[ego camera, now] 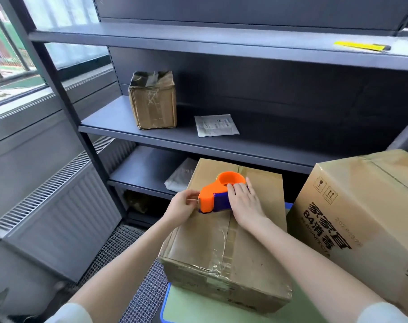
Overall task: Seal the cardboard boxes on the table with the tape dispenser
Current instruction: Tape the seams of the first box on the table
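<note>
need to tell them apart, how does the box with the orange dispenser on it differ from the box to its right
The left box is plain; the right box bears black print and handling symbols. The left box sits lower; the right box rises higher. The left box carries the tape dispenser, pinched by the left hand with the right hand resting on it; no hand touches the right box. Both are closed brown cardboard.

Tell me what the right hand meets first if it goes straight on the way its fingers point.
The tape dispenser: the right hand points away and to the left, its fingers seemingly resting on the orange round end. Nothing shows in between.
</note>
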A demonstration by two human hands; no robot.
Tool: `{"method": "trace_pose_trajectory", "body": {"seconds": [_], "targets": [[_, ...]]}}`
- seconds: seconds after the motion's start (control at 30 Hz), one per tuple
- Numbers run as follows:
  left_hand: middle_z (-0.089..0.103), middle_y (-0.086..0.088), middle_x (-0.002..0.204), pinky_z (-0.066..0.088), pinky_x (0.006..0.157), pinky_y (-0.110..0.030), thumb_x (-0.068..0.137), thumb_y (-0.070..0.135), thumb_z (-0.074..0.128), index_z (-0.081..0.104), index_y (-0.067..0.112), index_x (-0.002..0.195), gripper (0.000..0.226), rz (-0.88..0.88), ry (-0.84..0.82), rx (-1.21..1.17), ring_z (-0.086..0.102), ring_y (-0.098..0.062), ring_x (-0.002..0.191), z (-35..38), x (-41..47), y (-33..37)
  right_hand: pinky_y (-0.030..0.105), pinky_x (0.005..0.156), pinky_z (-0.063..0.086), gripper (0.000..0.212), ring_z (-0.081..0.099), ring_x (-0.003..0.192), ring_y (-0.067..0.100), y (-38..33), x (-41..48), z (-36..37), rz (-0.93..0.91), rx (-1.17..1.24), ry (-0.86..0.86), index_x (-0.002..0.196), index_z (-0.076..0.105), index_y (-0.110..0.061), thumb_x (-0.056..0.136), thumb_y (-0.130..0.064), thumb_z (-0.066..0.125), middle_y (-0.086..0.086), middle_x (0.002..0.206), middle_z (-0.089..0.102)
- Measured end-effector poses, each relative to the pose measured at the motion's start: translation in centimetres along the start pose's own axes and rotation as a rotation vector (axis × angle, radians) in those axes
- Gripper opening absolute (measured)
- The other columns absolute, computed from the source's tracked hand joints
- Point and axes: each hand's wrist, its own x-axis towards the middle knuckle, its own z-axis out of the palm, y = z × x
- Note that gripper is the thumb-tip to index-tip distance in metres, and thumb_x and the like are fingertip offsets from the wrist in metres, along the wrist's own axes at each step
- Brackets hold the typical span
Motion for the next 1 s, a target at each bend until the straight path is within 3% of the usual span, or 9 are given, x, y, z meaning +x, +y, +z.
{"method": "trace_pose_trajectory", "body": {"seconds": [0.13, 0.3, 0.4, 0.5, 0.6, 0.67, 0.77, 0.9, 1.0], "targets": [[0.072, -0.006, 0.095, 0.051, 0.081, -0.026, 0.083, -0.006, 0.053, 0.070, 0.008, 0.099, 0.027, -0.006, 0.054, 0.019, 0.066, -0.017, 0.085, -0.1, -0.1, -0.2, 0.038, 0.117, -0.002, 0.071, 0.031, 0.130, 0.030, 0.1, 0.3, 0.4, -0.025, -0.001, -0.008, 0.147, 0.008, 0.001, 0.088, 0.004, 0.046, 0.015, 0.136, 0.037], [0.070, 0.004, 0.079, 0.043, 0.066, -0.008, 0.085, 0.000, 0.057, 0.073, 0.008, 0.090, 0.018, -0.015, 0.057, -0.070, 0.060, 0.007, 0.068, -0.4, -1.0, 1.3, 0.038, 0.114, 0.015, 0.077, 0.038, 0.123, 0.032, 1.4, 0.0, -0.3, -0.069, 0.060, -0.003, 0.146, 0.018, -0.005, 0.083, -0.021, 0.059, 0.014, 0.128, 0.042], [0.069, 0.012, 0.070, 0.042, 0.064, -0.006, 0.086, 0.000, 0.059, 0.072, 0.011, 0.087, 0.017, -0.009, -0.009, -0.148, 0.060, 0.011, 0.063, -1.4, -2.0, 2.7, 0.035, 0.105, 0.027, 0.072, 0.044, 0.115, 0.031, 2.1, -0.6, -2.0, -0.093, 0.128, 0.044, 0.145, 0.024, -0.009, 0.083, -0.025, 0.059, 0.012, 0.123, 0.047], [0.074, 0.000, 0.081, 0.046, 0.072, -0.008, 0.089, 0.006, 0.060, 0.073, 0.008, 0.093, 0.014, -0.064, -0.123, -0.210, 0.067, 0.002, 0.075, -2.8, -3.0, 3.7, 0.031, 0.093, 0.034, 0.072, 0.047, 0.107, 0.027, 2.7, -1.7, -4.4, -0.158, 0.191, 0.030, 0.143, 0.024, -0.016, 0.081, -0.019, 0.061, 0.007, 0.116, 0.047], [0.072, -0.017, 0.091, 0.054, 0.077, -0.021, 0.090, 0.003, 0.057, 0.071, -0.004, 0.097, 0.017, -0.175, -0.239, -0.358, 0.071, -0.020, 0.083, -3.3, -4.0, 4.4, 0.025, 0.078, 0.032, 0.064, 0.044, 0.094, 0.019, 2.9, -2.9, -5.9, -0.220, 0.216, -0.009, 0.135, 0.033, -0.022, 0.081, -0.033, 0.068, 0.002, 0.107, 0.042], [0.072, -0.018, 0.089, 0.056, 0.073, -0.020, 0.090, 0.001, 0.057, 0.069, -0.005, 0.099, 0.016, -0.248, -0.282, -0.416, 0.071, -0.021, 0.078, -3.1, -4.7, 4.6, 0.024, 0.084, 0.032, 0.060, 0.040, 0.097, 0.015, 2.4, -3.4, -5.9, -0.226, 0.196, 0.015, 0.133, 0.037, -0.019, 0.081, -0.024, 0.068, 0.002, 0.113, 0.042], [0.073, -0.011, 0.077, 0.056, 0.068, -0.017, 0.090, 0.002, 0.058, 0.070, 0.002, 0.097, 0.014, -0.317, -0.306, -0.420, 0.071, -0.014, 0.070, -2.8, -5.5, 4.4, 0.030, 0.106, 0.025, 0.055, 0.040, 0.118, 0.023, 1.0, -4.3, -5.0, -0.176, 0.125, 0.029, 0.134, 0.038, -0.011, 0.082, -0.002, 0.054, 0.007, 0.125, 0.046], [0.072, -0.007, 0.071, 0.052, 0.066, -0.019, 0.092, 0.006, 0.055, 0.068, 0.006, 0.083, 0.016, -0.380, -0.283, -0.378, 0.070, -0.011, 0.065, -2.8, -6.4, 3.4, 0.028, 0.097, 0.034, 0.054, 0.042, 0.120, 0.023, -0.3, -5.4, -3.7, -0.126, 0.130, -0.015, 0.138, 0.032, -0.010, 0.089, -0.010, 0.055, 0.008, 0.131, 0.045], [0.073, -0.008, 0.074, 0.053, 0.068, -0.021, 0.094, 0.011, 0.055, 0.068, 0.005, 0.086, 0.017, -0.380, -0.250, -0.342, 0.071, -0.013, 0.066, -2.9, -6.8, 2.9, 0.030, 0.095, 0.034, 0.063, 0.042, 0.117, 0.024, -0.6, -5.6, -3.7, -0.166, 0.095, -0.011, 0.148, 0.017, -0.015, 0.095, -0.020, 0.050, 0.011, 0.130, 0.042]]}}
